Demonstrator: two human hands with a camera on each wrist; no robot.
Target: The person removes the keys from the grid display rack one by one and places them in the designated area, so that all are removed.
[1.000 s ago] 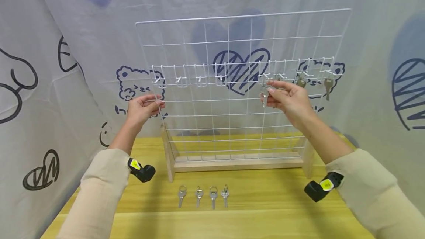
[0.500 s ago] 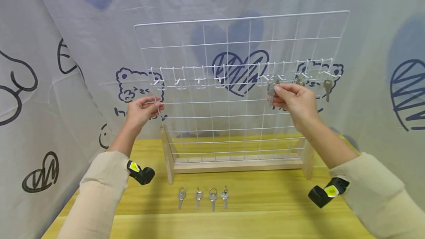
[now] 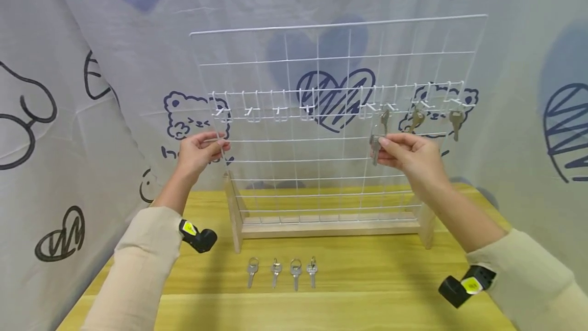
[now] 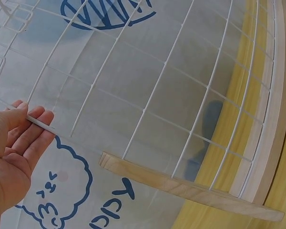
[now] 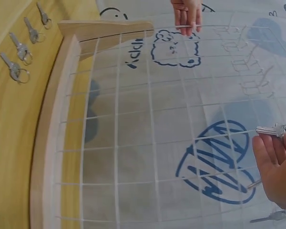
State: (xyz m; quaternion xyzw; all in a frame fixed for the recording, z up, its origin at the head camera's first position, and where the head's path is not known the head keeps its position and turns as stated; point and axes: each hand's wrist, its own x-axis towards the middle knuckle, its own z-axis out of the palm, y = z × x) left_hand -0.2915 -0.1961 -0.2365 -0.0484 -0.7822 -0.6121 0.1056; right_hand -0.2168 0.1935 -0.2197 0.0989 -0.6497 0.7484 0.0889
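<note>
My left hand (image 3: 198, 155) pinches the left edge wire of a white wire grid (image 3: 317, 58), as the left wrist view also shows. My right hand (image 3: 417, 160) holds a silver key (image 3: 375, 151) between thumb and fingers, in front of the grid and below its hooks. A ring stands up from that key. In the right wrist view the held key (image 5: 267, 130) lies across the fingertips. Close to the right hand hang a key (image 3: 385, 120), a second key (image 3: 416, 120) and a third key (image 3: 456, 122), each under a hook on the right side.
Several keys with rings (image 3: 296, 268) lie in a row on the yellow wooden table (image 3: 358, 305). The grid stands in a wooden base (image 3: 328, 228). Several white hooks, such as the leftmost hook (image 3: 220, 112), carry no key. A patterned cloth (image 3: 115, 142) hangs behind.
My right hand has moved from the hook left of the hanging keys rightward, then down, still holding the key, uncovering the hanging keys. My left hand stays on the grid edge.
</note>
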